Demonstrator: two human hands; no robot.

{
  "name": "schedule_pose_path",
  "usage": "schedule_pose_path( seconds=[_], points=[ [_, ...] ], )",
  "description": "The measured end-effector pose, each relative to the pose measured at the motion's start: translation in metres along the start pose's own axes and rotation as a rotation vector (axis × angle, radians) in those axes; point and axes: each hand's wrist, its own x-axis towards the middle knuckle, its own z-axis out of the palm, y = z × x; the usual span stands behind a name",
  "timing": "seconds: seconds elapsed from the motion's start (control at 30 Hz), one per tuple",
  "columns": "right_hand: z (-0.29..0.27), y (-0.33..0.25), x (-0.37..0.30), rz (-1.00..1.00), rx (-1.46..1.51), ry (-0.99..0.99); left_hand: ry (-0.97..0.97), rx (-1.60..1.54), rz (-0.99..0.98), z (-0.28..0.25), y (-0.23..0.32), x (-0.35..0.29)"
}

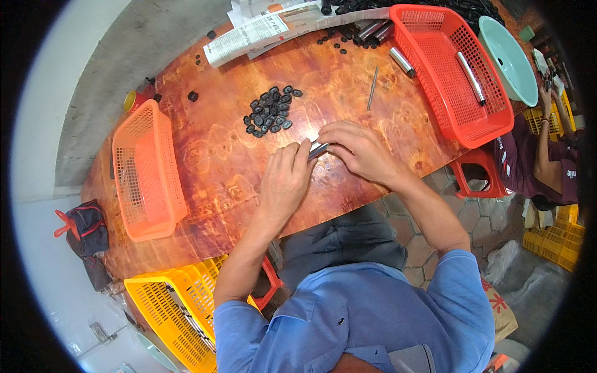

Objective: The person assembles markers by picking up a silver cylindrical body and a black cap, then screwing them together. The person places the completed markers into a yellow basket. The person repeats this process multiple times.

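Both hands meet over the near part of the wooden table (230, 180). Between them is a short shiny metal tube (318, 150), partly covered by fingers. My left hand (287, 175) closes on its left end with the fingers pressed together. My right hand (359, 151) pinches the other end, its fingers curled over the tube. Whether a small part sits at either tube end is hidden. Just beyond my hands lies a loose heap of small black oval plugs (269, 112). A thin metal rod (372, 88) rests to the far right of them.
An orange basket (163, 180) stands at left. A red basket (429, 81) at right holds a metal tube (471, 78), with another tube (402, 63) beside it. Newspaper (249, 40) and dark tubes lie behind. A co-worker (544, 143) sits right, past a teal basin (507, 59). Yellow crate (168, 311), lower left.
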Motion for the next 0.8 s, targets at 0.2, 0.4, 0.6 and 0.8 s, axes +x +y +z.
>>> schedule_pose_path(
  seconds=[0.2,0.4,0.6,0.8],
  points=[
    [0.004,0.004,-0.007,-0.021,-0.041,0.027,-0.027,-0.033,-0.010,-0.002,0.000,-0.001],
    [0.004,0.000,-0.009,-0.022,-0.077,0.021,-0.018,-0.053,-0.014,-0.003,0.001,0.000],
    [0.008,-0.003,-0.011,0.013,-0.155,0.073,-0.031,-0.041,-0.029,-0.009,0.002,0.005],
    [0.002,-0.006,0.024,0.247,-0.238,0.019,-0.023,-0.067,-0.036,-0.009,-0.002,0.004]
  ],
)
